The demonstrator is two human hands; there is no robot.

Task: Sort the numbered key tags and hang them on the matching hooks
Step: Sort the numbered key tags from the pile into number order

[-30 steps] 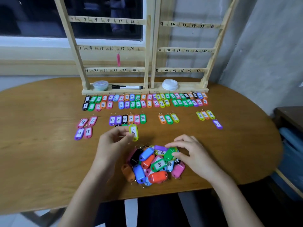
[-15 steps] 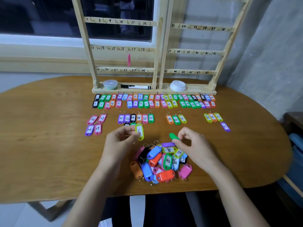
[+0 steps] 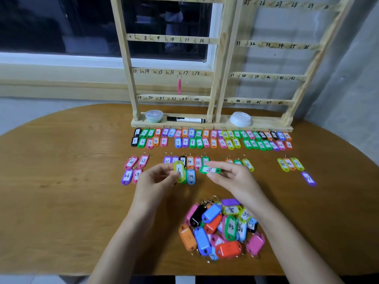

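Key tags on wooden table, left grip pinching yellow tag, right grip pinching green tag

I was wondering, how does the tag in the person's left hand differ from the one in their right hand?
Colour: the left hand pinches a yellow tag, while the right hand pinches a green tag.
Pose: the yellow tag stands upright; the green tag lies sideways.
Marking: the yellow tag reads 6; the green tag's number is too blurred to read.
Both carry a white handwritten label.
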